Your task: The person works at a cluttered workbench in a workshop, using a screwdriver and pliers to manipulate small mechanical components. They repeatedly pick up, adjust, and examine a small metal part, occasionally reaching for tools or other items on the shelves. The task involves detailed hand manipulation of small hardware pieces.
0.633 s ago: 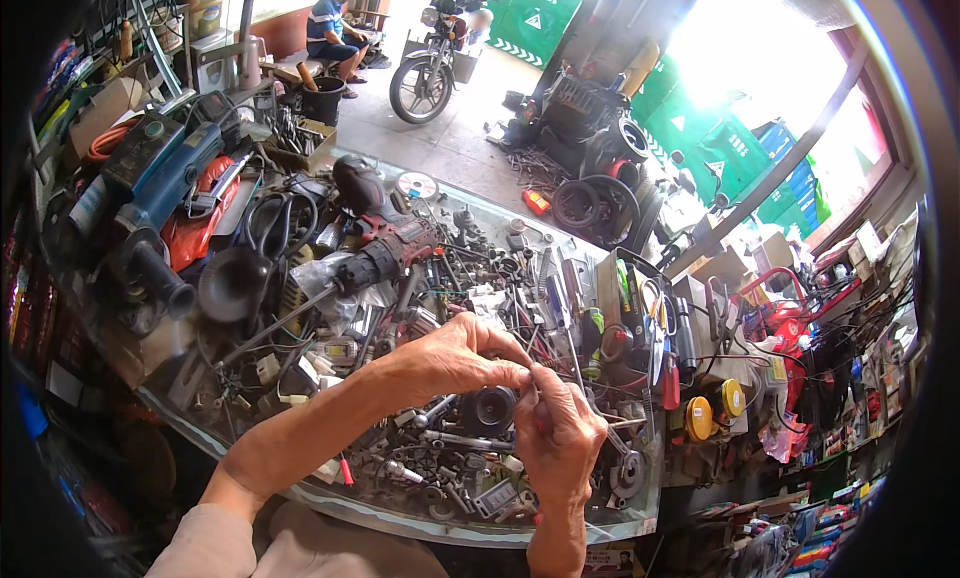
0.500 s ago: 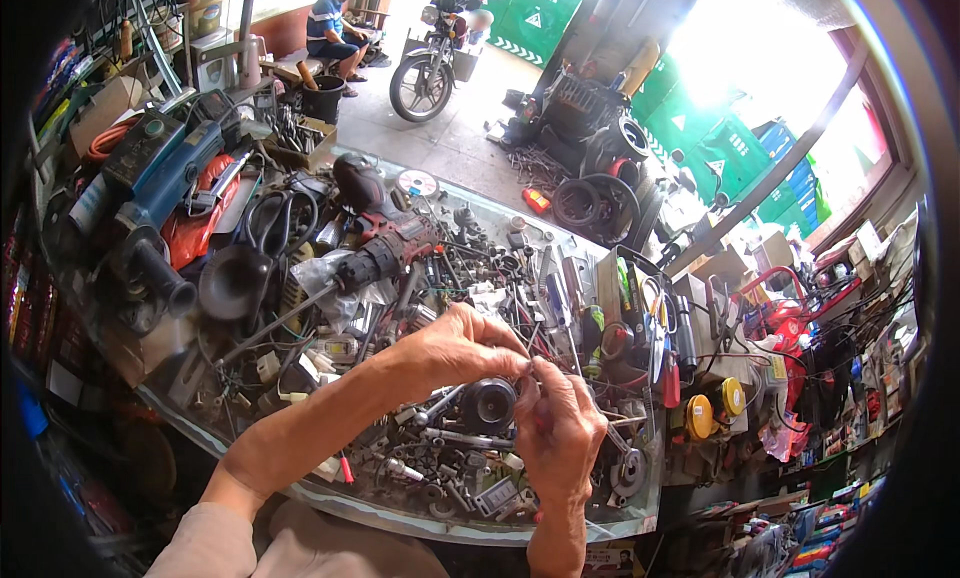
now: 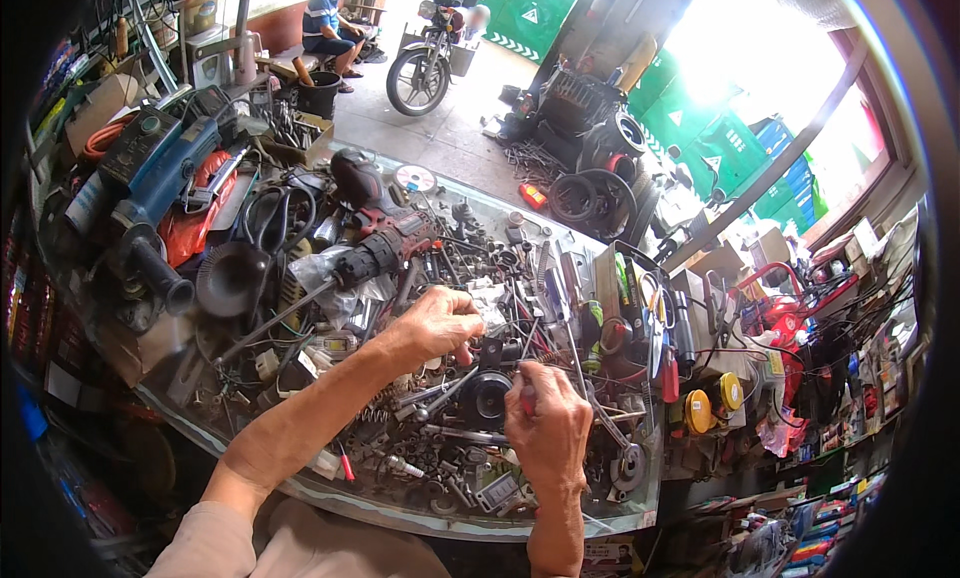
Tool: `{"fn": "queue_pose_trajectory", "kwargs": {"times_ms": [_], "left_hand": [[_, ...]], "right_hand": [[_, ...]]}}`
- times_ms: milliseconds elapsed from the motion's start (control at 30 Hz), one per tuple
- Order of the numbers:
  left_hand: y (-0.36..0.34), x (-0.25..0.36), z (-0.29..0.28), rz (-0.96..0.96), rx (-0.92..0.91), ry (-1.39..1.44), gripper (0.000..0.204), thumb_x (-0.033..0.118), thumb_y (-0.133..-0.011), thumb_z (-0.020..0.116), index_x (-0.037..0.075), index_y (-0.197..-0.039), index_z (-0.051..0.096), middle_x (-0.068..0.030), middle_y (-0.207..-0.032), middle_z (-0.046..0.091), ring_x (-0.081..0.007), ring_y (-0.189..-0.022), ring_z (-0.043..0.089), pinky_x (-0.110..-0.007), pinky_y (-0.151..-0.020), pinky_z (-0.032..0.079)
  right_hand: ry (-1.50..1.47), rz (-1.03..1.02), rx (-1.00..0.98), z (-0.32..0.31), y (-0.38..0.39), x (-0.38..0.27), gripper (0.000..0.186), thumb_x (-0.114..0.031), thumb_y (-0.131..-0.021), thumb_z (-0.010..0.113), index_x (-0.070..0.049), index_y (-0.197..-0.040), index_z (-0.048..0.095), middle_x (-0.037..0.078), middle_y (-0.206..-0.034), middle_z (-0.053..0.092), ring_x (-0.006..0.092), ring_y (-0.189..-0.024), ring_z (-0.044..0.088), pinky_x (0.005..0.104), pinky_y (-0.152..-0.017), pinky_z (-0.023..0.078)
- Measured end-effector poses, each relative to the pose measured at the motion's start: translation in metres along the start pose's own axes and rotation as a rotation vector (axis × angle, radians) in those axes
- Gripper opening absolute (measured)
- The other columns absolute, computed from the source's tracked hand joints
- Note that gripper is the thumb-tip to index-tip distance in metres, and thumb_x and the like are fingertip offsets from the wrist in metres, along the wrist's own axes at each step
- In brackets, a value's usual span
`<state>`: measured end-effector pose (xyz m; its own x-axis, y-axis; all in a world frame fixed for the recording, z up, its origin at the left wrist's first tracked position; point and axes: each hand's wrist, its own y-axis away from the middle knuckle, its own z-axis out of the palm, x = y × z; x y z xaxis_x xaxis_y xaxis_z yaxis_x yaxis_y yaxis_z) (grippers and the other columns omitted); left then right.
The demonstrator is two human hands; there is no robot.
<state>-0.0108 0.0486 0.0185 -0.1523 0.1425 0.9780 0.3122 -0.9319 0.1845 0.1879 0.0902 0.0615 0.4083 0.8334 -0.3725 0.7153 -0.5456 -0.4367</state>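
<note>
My left hand (image 3: 440, 326) hovers above the glass-topped bench, fingers curled in toward the thumb; whatever they may hold is hidden. To its right and nearer me, my right hand (image 3: 548, 418) is closed, with a small reddish bit showing between its fingers that I cannot identify. The two hands are apart. Between them lies a round black horn-like part (image 3: 485, 400) with a dark bracket above it. Loose bolts, nuts, a spark plug (image 3: 405, 466) and several metal rods lie around and below them. Beyond my left hand rests a red and black power drill (image 3: 385, 246).
Blue power tools (image 3: 165, 178) and cables crowd the bench's left side. At its right stands a tool box (image 3: 628, 308) with scissors and screwdrivers. Yellow-lidded tins (image 3: 699, 416) sit farther right. Past the bench are tyres (image 3: 598, 200), a motorcycle (image 3: 420, 73) and a seated person (image 3: 333, 30).
My hands met at the fingertips before; now they are apart. The left has drawn back to the left, and the right has dropped slightly nearer me, uncovering the round black part's bracket.
</note>
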Motion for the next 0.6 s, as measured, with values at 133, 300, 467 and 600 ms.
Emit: {"fn": "queue_pose_trajectory", "kwargs": {"times_ms": [133, 300, 467, 600], "left_hand": [[-0.001, -0.004, 0.003, 0.004, -0.046, -0.04, 0.016, 0.013, -0.087, 0.065, -0.003, -0.089, 0.065, -0.0045, -0.075, 0.063, -0.0141, -0.056, 0.065, -0.027, -0.054, 0.049], [-0.003, -0.014, 0.006, 0.014, -0.113, -0.003, 0.012, 0.009, -0.088, 0.064, -0.003, -0.089, 0.065, -0.0036, -0.075, 0.062, -0.013, -0.056, 0.064, -0.026, -0.052, 0.051], [-0.001, -0.008, 0.013, 0.038, -0.113, -0.02, 0.014, 0.009, -0.082, 0.062, -0.005, -0.083, 0.065, -0.0051, -0.069, 0.062, -0.0112, -0.056, 0.061, -0.027, -0.053, 0.047], [-0.004, -0.016, 0.011, 0.032, -0.152, -0.007, 0.01, 0.009, -0.087, 0.065, -0.001, -0.088, 0.068, -0.0029, -0.074, 0.066, -0.0091, -0.059, 0.062, -0.024, -0.056, 0.051]], "right_hand": [[0.015, 0.021, -0.018, 0.007, -0.001, -0.002, 0.018, -0.006, -0.081, 0.068, -0.003, -0.098, 0.065, 0.015, -0.087, 0.066, 0.0328, -0.072, 0.065, 0.0391, -0.064, 0.051], [0.024, 0.025, -0.081, 0.007, -0.004, -0.002, 0.024, -0.008, -0.08, 0.069, -0.004, -0.103, 0.064, 0.014, -0.089, 0.065, 0.0339, -0.074, 0.065, 0.0404, -0.065, 0.051], [-0.016, -0.033, -0.101, 0.011, 0.0, 0.004, 0.033, -0.007, -0.077, 0.069, -0.003, -0.109, 0.061, 0.013, -0.094, 0.063, 0.0341, -0.078, 0.064, 0.0413, -0.066, 0.051], [-0.008, -0.039, -0.109, 0.012, 0.0, 0.008, 0.036, -0.005, -0.076, 0.069, -0.004, -0.111, 0.06, 0.013, -0.097, 0.063, 0.0337, -0.078, 0.064, 0.0413, -0.066, 0.051]]}}
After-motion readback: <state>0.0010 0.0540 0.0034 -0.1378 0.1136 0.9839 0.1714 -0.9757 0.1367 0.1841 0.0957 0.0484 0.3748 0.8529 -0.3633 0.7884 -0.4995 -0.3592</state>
